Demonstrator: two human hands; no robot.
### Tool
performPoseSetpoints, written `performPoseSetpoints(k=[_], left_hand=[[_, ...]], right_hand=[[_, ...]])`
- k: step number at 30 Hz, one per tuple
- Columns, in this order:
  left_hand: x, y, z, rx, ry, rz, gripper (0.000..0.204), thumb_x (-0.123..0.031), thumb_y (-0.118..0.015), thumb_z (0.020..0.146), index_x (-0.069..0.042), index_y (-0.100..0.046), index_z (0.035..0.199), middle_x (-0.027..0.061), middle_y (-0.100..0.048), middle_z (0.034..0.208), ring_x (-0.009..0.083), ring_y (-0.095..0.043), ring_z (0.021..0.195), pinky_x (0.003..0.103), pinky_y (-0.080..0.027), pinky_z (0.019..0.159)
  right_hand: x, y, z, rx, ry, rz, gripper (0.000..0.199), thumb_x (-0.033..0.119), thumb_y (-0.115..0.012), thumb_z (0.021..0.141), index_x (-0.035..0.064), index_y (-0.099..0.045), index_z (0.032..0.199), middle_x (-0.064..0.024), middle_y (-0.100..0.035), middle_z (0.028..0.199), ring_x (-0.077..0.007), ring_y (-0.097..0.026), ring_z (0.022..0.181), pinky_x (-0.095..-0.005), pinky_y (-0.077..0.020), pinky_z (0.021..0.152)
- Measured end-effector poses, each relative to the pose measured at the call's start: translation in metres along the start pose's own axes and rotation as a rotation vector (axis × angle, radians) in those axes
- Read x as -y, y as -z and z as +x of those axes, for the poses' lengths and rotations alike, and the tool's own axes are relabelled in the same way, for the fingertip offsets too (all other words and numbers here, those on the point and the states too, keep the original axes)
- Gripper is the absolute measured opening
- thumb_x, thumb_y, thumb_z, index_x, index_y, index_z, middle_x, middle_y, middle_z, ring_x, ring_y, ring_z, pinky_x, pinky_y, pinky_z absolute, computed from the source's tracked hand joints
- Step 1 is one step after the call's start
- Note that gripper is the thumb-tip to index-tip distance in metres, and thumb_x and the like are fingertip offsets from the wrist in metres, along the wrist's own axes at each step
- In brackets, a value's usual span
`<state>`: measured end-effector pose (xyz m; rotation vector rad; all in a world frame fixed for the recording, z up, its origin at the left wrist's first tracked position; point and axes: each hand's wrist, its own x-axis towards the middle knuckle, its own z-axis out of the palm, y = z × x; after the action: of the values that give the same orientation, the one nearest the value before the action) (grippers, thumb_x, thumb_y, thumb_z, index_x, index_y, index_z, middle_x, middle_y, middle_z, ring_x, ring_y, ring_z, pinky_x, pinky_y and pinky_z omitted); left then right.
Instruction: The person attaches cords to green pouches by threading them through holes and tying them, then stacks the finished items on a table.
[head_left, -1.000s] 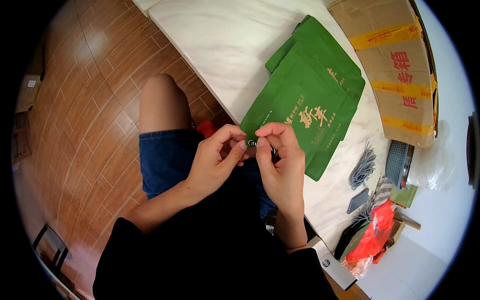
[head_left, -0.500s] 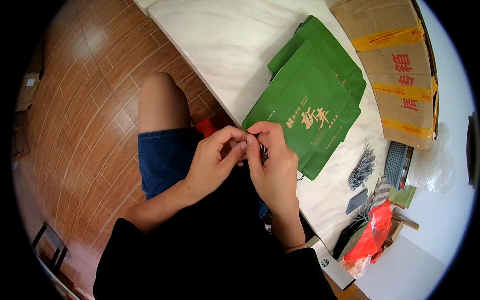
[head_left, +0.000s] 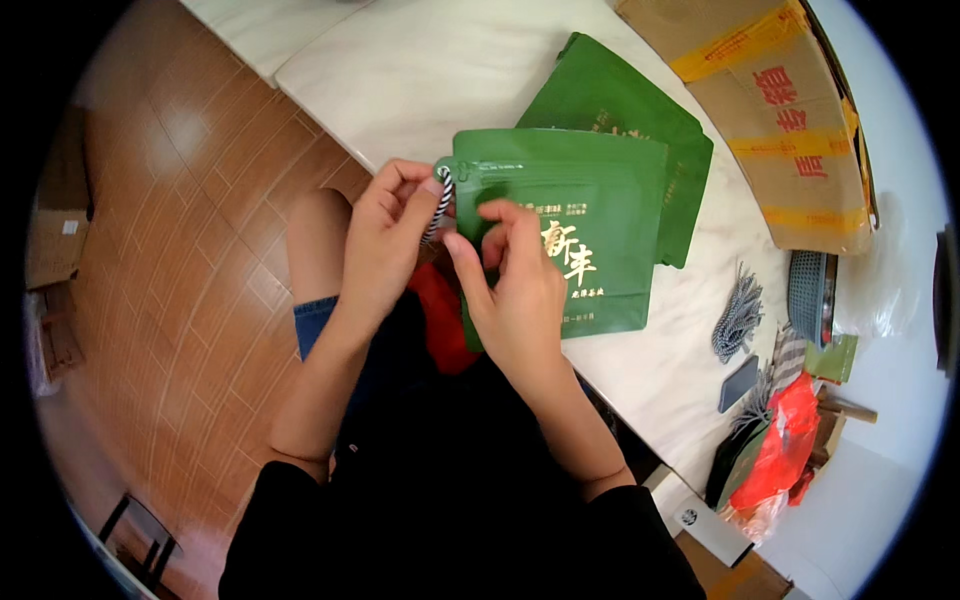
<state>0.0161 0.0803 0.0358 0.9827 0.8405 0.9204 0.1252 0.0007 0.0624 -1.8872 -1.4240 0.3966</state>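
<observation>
Pinches a black-and-white striped cord (head_left: 437, 207) between the thumb and forefinger of the left hand (head_left: 383, 228), close by the small hole (head_left: 444, 172) in the far left corner of a green bag (head_left: 585, 205). Grips narrowly there, closed on the cord, with the remaining left fingers curled and partly hidden. Holds the right hand (head_left: 520, 290) over the near left part of the bag, just right of the cord, with thumb and forefinger spread apart and the other fingers bent toward the palm. Cannot tell from this view whether the right fingers touch the bag.

Has the bag with its gold lettering facing up, reaching from the left hand to well right of the right one, partly past the edge of the pale marbled table (head_left: 420, 90). Overlaps with it, in view, a second green bag (head_left: 610, 100) on the table, farther off and to the right.

Has a brown carton (head_left: 755, 130) with yellow tape at the far right. Nearer, along the right side, has a bundle of grey cords (head_left: 740, 315), a grey basket (head_left: 808, 285), a flat phone (head_left: 739, 384) and a red plastic bag (head_left: 785, 430). Wears a black shirt (head_left: 430, 480), and sits above a brown floor (head_left: 200, 180) at left.
</observation>
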Motion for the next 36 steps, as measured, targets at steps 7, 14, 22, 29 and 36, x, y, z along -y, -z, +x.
performPoseSetpoints(k=[7,14,22,29,36], left_hand=[[0.013,-0.004,-0.002,-0.012,0.077,-0.131,0.013,-0.017,-0.047,0.096,-0.004,-0.048,0.099,0.0071,-0.064,0.091,0.0087,-0.060,0.072,0.020,-0.048,0.058],[0.025,0.003,-0.019,0.143,0.173,-0.089,0.017,-0.021,-0.037,0.099,-0.004,-0.039,0.101,0.0174,-0.065,0.093,0.0139,-0.061,0.060,0.020,-0.047,0.050],[0.051,0.020,-0.060,0.129,0.293,-0.076,0.015,-0.025,-0.040,0.098,-0.010,-0.043,0.096,0.0125,-0.064,0.092,0.0130,-0.059,0.066,0.021,-0.046,0.050],[0.056,0.034,-0.070,0.137,0.382,-0.047,0.024,-0.025,-0.042,0.098,-0.004,-0.051,0.103,0.0115,-0.064,0.099,0.0118,-0.060,0.076,0.023,-0.050,0.061],[0.052,0.037,-0.041,0.063,0.254,0.122,0.044,-0.037,-0.035,0.100,0.000,-0.055,0.114,0.0095,-0.062,0.106,0.0161,-0.059,0.098,0.030,-0.045,0.090]], right_hand=[[-0.005,-0.005,0.018,-0.130,0.130,-0.297,0.049,0.010,-0.068,0.071,0.0007,-0.048,0.115,-0.0146,-0.055,0.090,-0.0301,-0.058,0.080,-0.0388,-0.0498,0.059],[-0.025,0.000,0.030,-0.273,0.170,-0.212,0.041,-0.001,-0.065,0.070,0.0078,-0.057,0.109,-0.0048,-0.048,0.060,-0.0217,-0.051,0.050,-0.0328,-0.0421,0.047],[-0.036,0.012,0.043,-0.206,0.219,-0.370,0.034,-0.002,-0.061,0.070,0.0039,-0.055,0.103,-0.0100,-0.061,0.078,-0.0259,-0.061,0.068,-0.0360,-0.0482,0.054],[-0.041,0.015,0.036,-0.216,0.128,-0.265,0.027,0.000,-0.060,0.076,0.0046,-0.057,0.102,-0.0102,-0.061,0.079,-0.0254,-0.061,0.069,-0.0354,-0.0482,0.057],[-0.022,0.011,-0.014,-0.159,-0.027,0.015,0.013,0.002,-0.060,0.081,0.0029,-0.059,0.094,-0.0124,-0.063,0.077,-0.0249,-0.060,0.056,-0.0336,-0.0476,0.053]])
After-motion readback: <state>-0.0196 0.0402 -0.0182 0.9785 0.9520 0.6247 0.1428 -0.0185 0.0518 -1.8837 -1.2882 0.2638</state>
